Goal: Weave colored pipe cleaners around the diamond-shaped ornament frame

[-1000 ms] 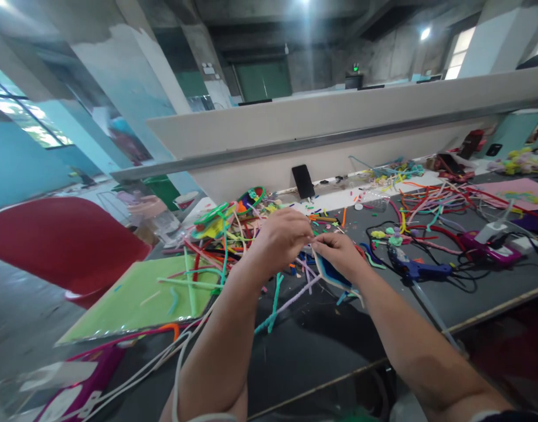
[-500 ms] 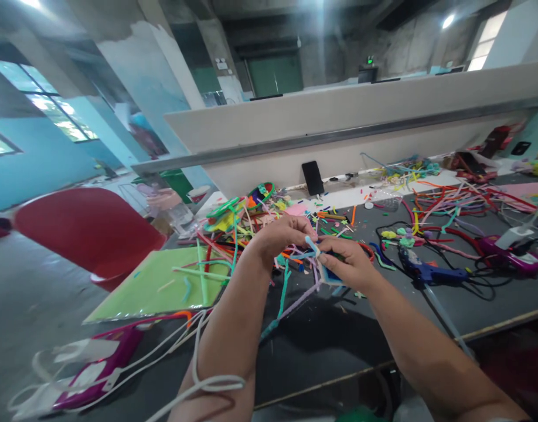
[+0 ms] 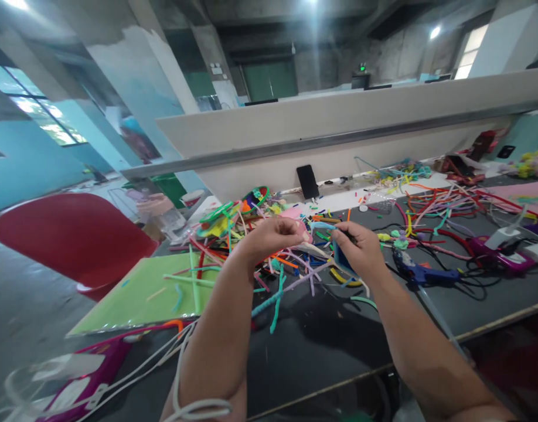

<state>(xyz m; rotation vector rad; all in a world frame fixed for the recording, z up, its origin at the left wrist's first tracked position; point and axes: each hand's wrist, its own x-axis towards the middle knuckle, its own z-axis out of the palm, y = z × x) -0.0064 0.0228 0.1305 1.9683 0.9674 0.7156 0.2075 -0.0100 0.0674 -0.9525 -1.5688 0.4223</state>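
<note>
My left hand (image 3: 271,237) is pinched shut on the end of a light blue pipe cleaner (image 3: 322,225) that runs across to my right hand. My right hand (image 3: 359,248) is closed around a small blue flat craft piece (image 3: 340,258) with a pale edge. Both hands hover just above a heap of coloured pipe cleaners (image 3: 234,231) on the dark table (image 3: 322,346). A white cord (image 3: 187,375) loops round my left forearm.
A green sheet (image 3: 141,296) lies at the left. A blue glue gun (image 3: 421,271) with black cables sits right of my hands. A black phone (image 3: 307,181) leans on the white partition (image 3: 339,140). A red chair (image 3: 71,237) stands left. Magenta tools (image 3: 91,375) lie near the front edge.
Both hands have risen slightly and drawn apart. The light blue pipe cleaner now stretches between them, and the blue piece has turned more upright in my right hand.
</note>
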